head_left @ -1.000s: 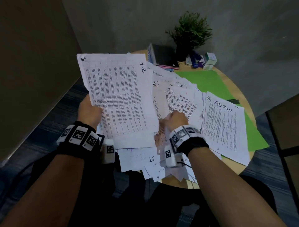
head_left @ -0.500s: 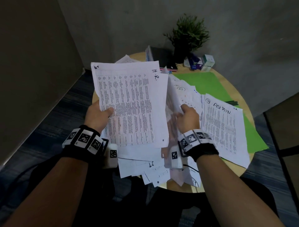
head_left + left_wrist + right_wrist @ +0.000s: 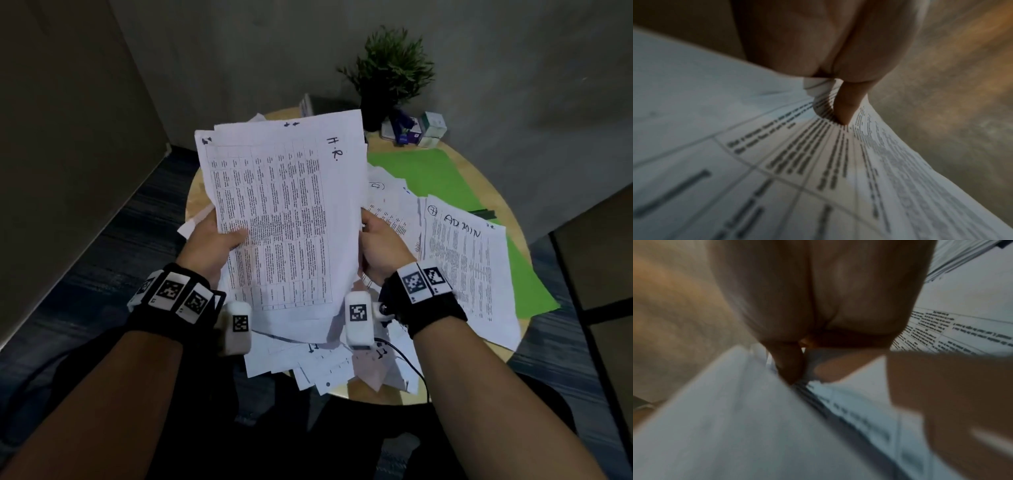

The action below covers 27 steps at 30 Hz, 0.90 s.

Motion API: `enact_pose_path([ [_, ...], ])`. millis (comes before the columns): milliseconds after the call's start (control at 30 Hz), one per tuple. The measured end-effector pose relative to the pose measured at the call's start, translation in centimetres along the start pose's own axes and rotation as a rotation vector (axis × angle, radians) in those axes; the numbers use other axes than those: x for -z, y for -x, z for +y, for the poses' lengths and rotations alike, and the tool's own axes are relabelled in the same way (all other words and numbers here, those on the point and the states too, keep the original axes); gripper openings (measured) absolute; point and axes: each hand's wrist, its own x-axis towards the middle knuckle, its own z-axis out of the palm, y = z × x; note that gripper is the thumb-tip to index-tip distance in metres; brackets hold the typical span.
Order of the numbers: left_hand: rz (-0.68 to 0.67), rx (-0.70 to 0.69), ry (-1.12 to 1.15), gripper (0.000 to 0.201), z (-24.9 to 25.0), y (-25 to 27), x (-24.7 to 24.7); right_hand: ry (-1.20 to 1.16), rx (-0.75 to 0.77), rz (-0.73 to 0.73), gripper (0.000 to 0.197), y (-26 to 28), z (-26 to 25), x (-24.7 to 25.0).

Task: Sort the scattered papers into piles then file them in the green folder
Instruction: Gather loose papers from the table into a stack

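Observation:
I hold a stack of printed sheets marked "H.R." point(image 3: 284, 219) upright above the round table. My left hand point(image 3: 219, 240) grips its left edge, thumb across the print; the left wrist view shows that thumb pressing the H.R. stack point(image 3: 818, 162). My right hand point(image 3: 376, 240) grips the right edge, and the right wrist view shows fingers curled against the same stack point(image 3: 748, 426). A pile headed "ADMIN" point(image 3: 469, 270) lies to the right on the open green folder point(image 3: 424, 171). Loose papers point(image 3: 387, 205) lie between, and more papers point(image 3: 325, 366) spill over the near edge.
A potted plant point(image 3: 390, 78), small boxes point(image 3: 421, 130) and a dark notebook point(image 3: 318, 106) stand at the table's far side. The wooden table rim point(image 3: 195, 192) shows bare at the left. Walls close in behind, and a dark cabinet point(image 3: 603, 274) stands at the right.
My right hand left the papers on the table and came up to grip the right edge of the H.R. stack. The stack has shifted right and now stands squarer between both hands.

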Motion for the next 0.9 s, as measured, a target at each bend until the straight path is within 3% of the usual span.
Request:
enact_pose_path([
  [100,0.104,-0.039,-0.089,0.045,0.0,-0.2,0.7,0.083,-0.053,0.036,0.006,-0.2,0.2,0.1],
  [233,0.243,-0.075,-0.241,0.046,-0.3,-1.2,2.1,0.805,-0.138,0.271,0.052,-1.2,1.6,1.3],
  [300,0.255,-0.085,-0.281,0.045,-0.4,-1.4,2.3,1.034,-0.265,0.258,0.08,-1.4,2.7,0.8],
  [367,0.255,-0.087,-0.297,0.046,-0.4,-1.4,2.2,1.129,-0.305,0.236,0.082,-1.6,3.8,0.0],
  [533,0.242,-0.049,-0.276,0.045,-0.4,-1.5,2.0,0.943,-0.118,0.264,0.022,-1.8,4.9,0.2],
  [633,0.22,-0.048,-0.238,0.045,-0.3,-1.4,1.9,0.842,-0.034,0.268,0.022,-1.1,3.5,1.1],
  [700,0.195,-0.037,-0.19,0.045,-0.1,-1.2,1.8,0.619,0.012,0.254,0.007,-0.8,2.2,1.6],
  [767,0.159,-0.022,-0.161,0.047,0.1,-1.1,1.5,0.292,0.002,0.205,0.024,-0.3,0.8,1.8],
  [900,0.05,0.039,-0.086,0.056,0.2,-0.9,0.9,-0.006,0.11,0.077,0.021,-0.1,-1.1,1.3],
])
